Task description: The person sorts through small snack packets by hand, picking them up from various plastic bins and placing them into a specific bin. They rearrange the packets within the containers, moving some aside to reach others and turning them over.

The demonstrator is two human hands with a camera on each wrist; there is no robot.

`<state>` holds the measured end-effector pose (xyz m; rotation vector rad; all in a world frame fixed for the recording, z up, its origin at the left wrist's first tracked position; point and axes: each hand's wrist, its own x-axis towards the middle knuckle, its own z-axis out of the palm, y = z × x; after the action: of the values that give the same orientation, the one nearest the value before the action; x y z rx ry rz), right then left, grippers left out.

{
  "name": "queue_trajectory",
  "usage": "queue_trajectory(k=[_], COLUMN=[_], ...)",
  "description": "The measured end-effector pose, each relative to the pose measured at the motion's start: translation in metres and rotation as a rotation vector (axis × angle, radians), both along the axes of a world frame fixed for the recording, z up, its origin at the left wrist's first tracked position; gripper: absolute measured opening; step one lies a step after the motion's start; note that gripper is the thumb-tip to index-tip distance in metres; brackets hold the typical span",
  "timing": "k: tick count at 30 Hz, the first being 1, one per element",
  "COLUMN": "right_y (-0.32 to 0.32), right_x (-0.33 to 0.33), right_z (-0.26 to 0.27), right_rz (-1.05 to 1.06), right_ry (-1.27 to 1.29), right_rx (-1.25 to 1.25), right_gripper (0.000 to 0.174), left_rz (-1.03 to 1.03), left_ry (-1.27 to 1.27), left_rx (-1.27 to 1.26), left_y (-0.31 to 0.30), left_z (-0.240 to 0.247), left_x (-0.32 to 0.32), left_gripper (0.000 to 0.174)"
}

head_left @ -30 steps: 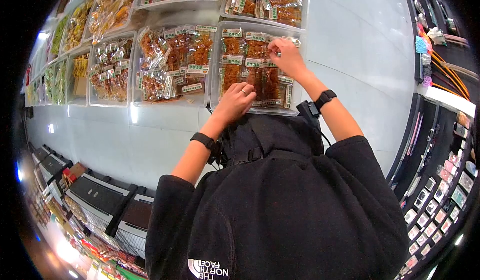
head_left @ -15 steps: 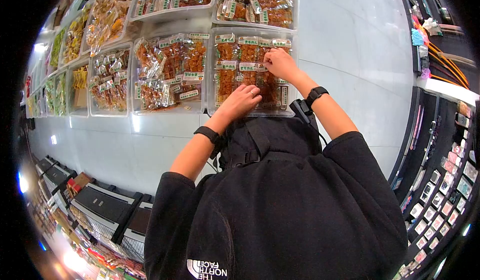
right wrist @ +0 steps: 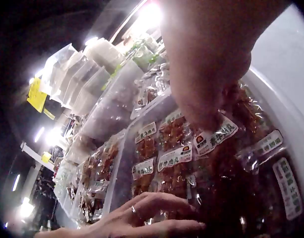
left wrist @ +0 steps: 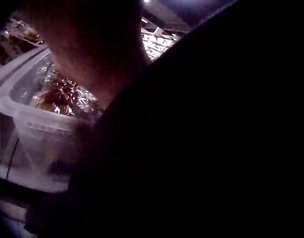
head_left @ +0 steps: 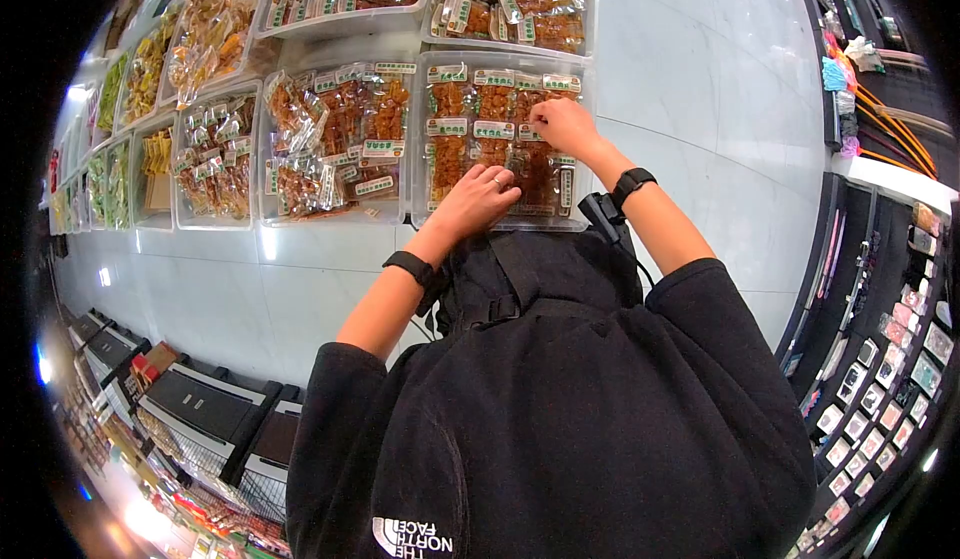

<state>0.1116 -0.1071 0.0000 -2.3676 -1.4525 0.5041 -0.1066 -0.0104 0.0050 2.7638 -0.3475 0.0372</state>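
In the head view, a clear plastic tray [head_left: 584,199] holds rows of clear packets of reddish-brown food with white and green labels. My right hand [head_left: 565,127] is over its right side, fingers bent down, pinching the labelled end of a packet [head_left: 529,164]. The right wrist view shows that hand [right wrist: 206,69] with its fingertips at a tilted label [right wrist: 223,137]. Relaxed fingers of my left hand [head_left: 478,199] rest on packets by the tray's near edge; a ring is on one finger. The left wrist view is dark, with the tray rim [left wrist: 48,118] beside the hand [left wrist: 92,44].
More trays of packets [head_left: 336,214] stand to the left and behind. Pale floor [head_left: 700,139] lies right of the trays. Black racks with small goods [head_left: 870,389] are at the far right, dark bins [head_left: 205,399] at the lower left.
The head view has shifted slightly. My right hand has come a little nearer the body over the tray, down to a label. My left hand has stayed about where it was.
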Motion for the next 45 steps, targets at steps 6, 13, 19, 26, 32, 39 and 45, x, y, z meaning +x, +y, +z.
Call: queue_trajectory(k=[6, 13, 19, 26, 32, 39, 45], right_y=[0.001, -0.001, 0.000, 0.002, -0.001, -0.006, -0.002], right_x=[-0.004, -0.009, -0.010, -0.009, 0.005, 0.023, 0.009], right_z=[0.009, 0.008, 0.006, 0.023, 0.023, 0.018, 0.008], right_rz=[-0.002, -0.023, -0.055, -0.041, 0.048, 0.062, 0.053], right_ry=[0.042, -0.043, -0.045, 0.121, 0.377, 0.459, 0.448], right_rx=[-0.039, -0.029, -0.035, 0.002, 0.036, 0.091, 0.078], right_gripper=[0.010, 0.014, 0.014, 0.014, 0.012, 0.013, 0.012], left_rz=[0.053, 0.112, 0.164, 0.197, 0.210, 0.226, 0.265], left_ry=[-0.005, -0.031, 0.018, 0.015, -0.003, 0.016, 0.017], left_rx=[-0.138, -0.026, -0.027, -0.054, -0.068, -0.113, -0.160], left_y=[0.000, 0.006, 0.008, 0.009, 0.008, 0.008, 0.008], left_z=[-0.002, 0.001, 0.003, -0.004, 0.001, -0.003, 0.000], left_x=[-0.004, -0.010, -0.008, -0.011, -0.011, -0.012, -0.012], left_gripper=[0.033, 0.045, 0.055, 0.055, 0.047, 0.052, 0.063])
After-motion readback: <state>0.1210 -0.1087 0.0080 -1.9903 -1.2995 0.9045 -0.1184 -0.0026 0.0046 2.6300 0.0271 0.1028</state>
